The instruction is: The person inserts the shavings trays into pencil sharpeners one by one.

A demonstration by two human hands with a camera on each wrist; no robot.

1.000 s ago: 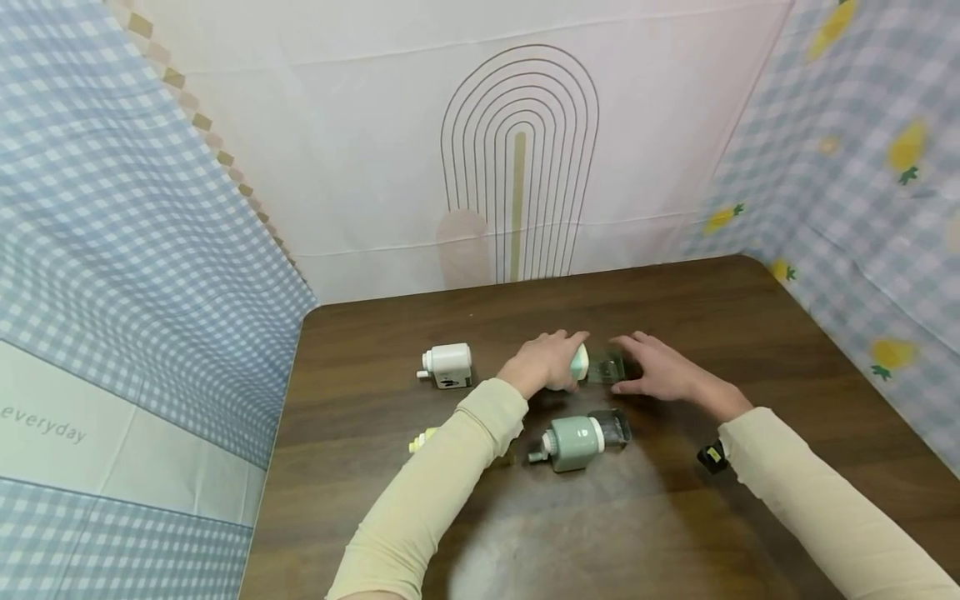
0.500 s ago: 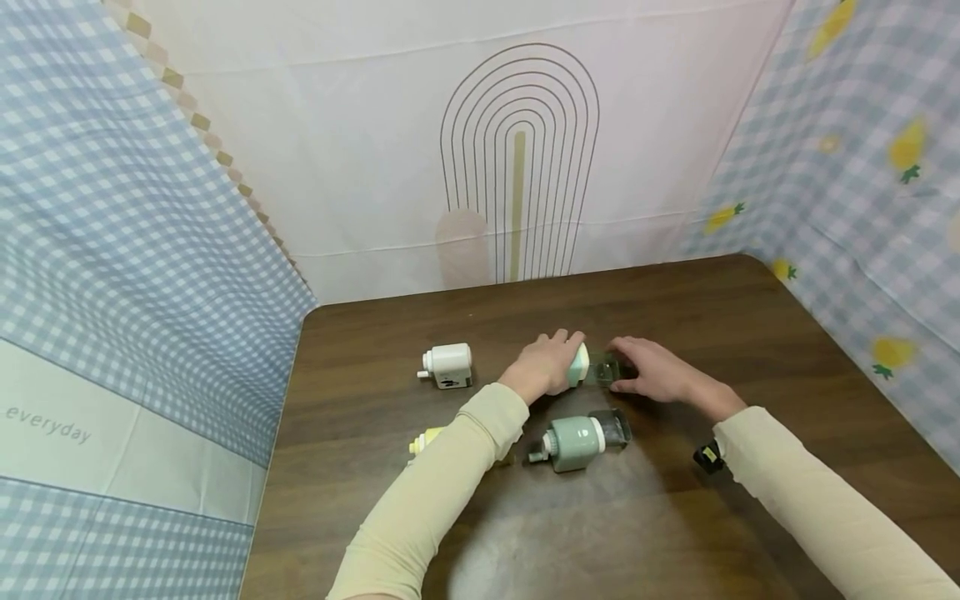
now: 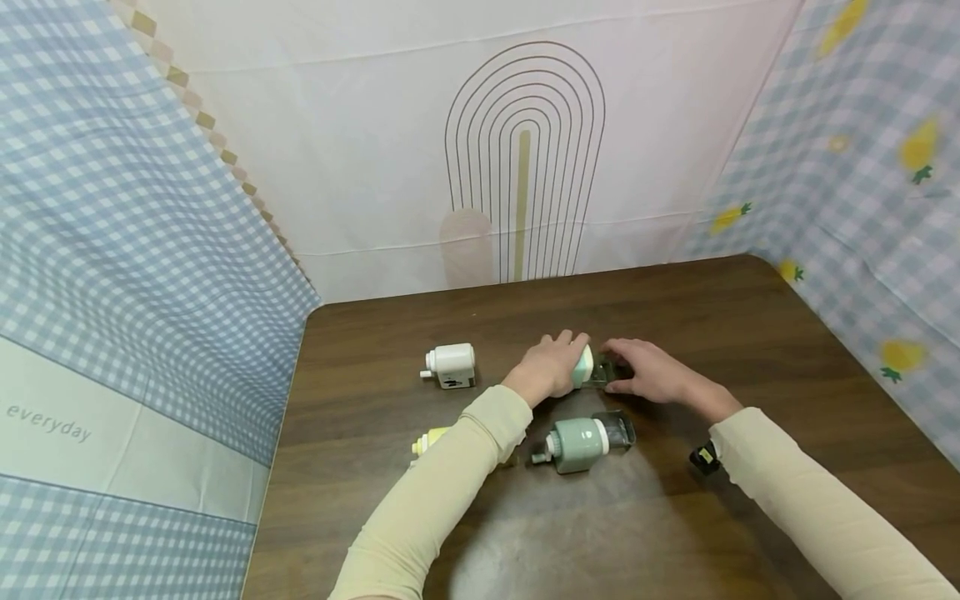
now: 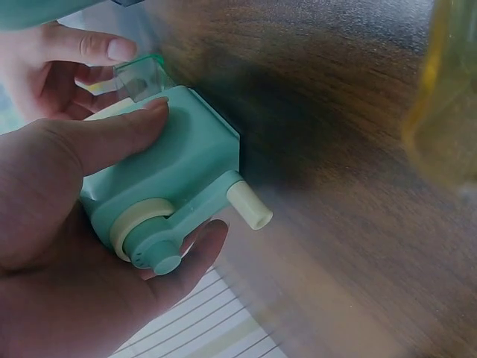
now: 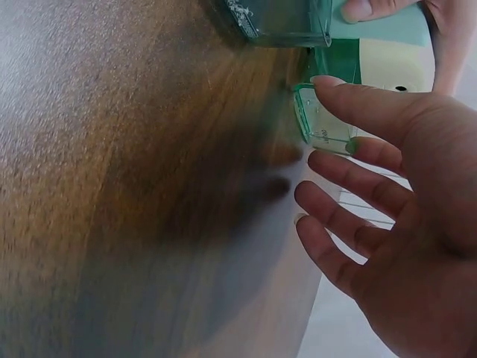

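1. left grip [image 3: 547,367]: bare hand curled over the mint-green crank pencil sharpener [image 4: 160,160], thumb along one face, fingers round the other side
2. sharpener sits on the tabletop [image 3: 637,533], far side of the sage-green sharpener [image 3: 577,444]; its crank [image 4: 201,209] ends in a cream knob [image 4: 250,205], turned away from the right hand
3. right grip [image 5: 380,179]: thumb and index finger pinch the clear green-tinted drawer [image 5: 324,123] at the cream-faced end of the mint body; remaining fingers bent loosely, off the drawer; cannot tell how much of it sits inside
4. sage-green sharpener nearer the wearer, crank to the left, smoky clear drawer [image 3: 617,429] jutting out on the right; pale bits in that drawer, seen from the right wrist
5. white sharpener [image 3: 453,367] left of the left hand, well apart from the mint one, crank also left, dark print low on its side
6. yellow sharpener [image 3: 431,437] mostly hidden behind the cream left sleeve [image 3: 427,508]
7. small black device [image 3: 705,457] at the right cuff
8. behind: white cloth [image 3: 360,167] with line-drawn arch; blue gingham cloth [image 3: 150,208] at left; checked cloth with yellow fruit [image 3: 847,200] at right
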